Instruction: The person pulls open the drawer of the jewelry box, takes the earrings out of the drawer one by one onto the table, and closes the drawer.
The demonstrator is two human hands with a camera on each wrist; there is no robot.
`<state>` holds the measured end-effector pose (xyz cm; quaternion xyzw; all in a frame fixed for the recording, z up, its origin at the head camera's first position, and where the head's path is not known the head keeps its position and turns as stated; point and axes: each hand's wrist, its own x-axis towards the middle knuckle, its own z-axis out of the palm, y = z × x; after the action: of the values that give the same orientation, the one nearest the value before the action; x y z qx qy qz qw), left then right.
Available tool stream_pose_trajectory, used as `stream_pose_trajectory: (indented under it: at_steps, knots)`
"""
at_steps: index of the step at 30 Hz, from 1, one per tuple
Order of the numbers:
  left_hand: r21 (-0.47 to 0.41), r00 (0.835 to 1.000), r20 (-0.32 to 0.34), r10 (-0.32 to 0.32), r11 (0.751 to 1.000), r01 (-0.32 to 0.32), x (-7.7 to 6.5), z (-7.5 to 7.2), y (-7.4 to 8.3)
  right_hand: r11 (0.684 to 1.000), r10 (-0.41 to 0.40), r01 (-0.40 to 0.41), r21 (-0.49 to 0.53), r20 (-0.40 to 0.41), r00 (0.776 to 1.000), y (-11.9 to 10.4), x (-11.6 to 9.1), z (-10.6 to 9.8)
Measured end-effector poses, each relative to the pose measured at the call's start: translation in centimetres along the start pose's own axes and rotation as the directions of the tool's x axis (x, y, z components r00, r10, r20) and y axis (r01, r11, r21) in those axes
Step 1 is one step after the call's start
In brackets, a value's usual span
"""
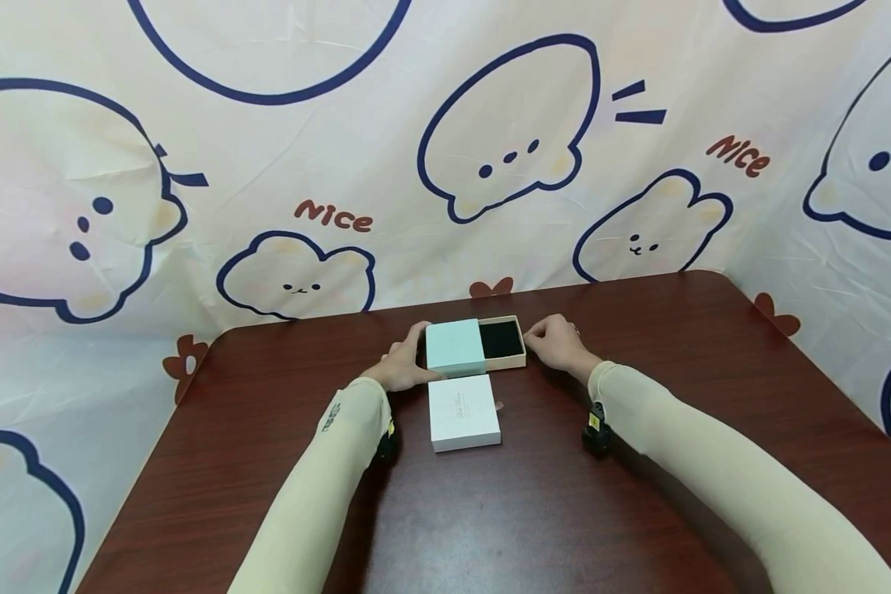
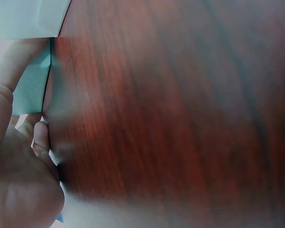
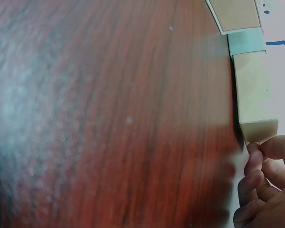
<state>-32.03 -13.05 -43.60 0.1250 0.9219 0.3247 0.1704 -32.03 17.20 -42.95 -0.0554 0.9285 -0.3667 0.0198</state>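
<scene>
A mint green box sleeve (image 1: pixel 454 346) lies on the table, with its cream inner drawer (image 1: pixel 505 363) slid partway out to the right. Black lining (image 1: pixel 501 339) shows inside the drawer. My left hand (image 1: pixel 401 363) grips the sleeve from the left, thumb along its near side and fingers at the far side; the thumb also shows against the green side (image 2: pixel 33 90) in the left wrist view. Thumb and forefinger of my right hand (image 1: pixel 557 342) pinch a small pull tab at the end wall of the drawer (image 3: pixel 259 130), the tab mostly hidden by the fingertips.
Just in front of the green sleeve sits a closed white box (image 1: pixel 464 414) with faint lettering and a small tab (image 1: pixel 499 406) on its right side. The dark wood table (image 1: pixel 505 520) runs back to a cartoon-printed cloth (image 1: pixel 401 165).
</scene>
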Motion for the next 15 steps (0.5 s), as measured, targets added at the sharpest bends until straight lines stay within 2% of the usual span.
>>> stream_pose_trajectory:
  at_steps: [7, 15]
  knots:
    - [-0.008, 1.0, -0.008, 0.014, 1.0, -0.014, -0.32, -0.22, 0.36, 1.0, -0.009, 0.009, 0.011, -0.004, 1.0, 0.04, 0.11, 0.15]
    - [0.0, 1.0, -0.005, -0.006, 1.0, 0.006, -0.06, -0.1, 0.21, 1.0, -0.018, 0.018, 0.018, 0.002, 1.0, 0.03, 0.07, 0.17]
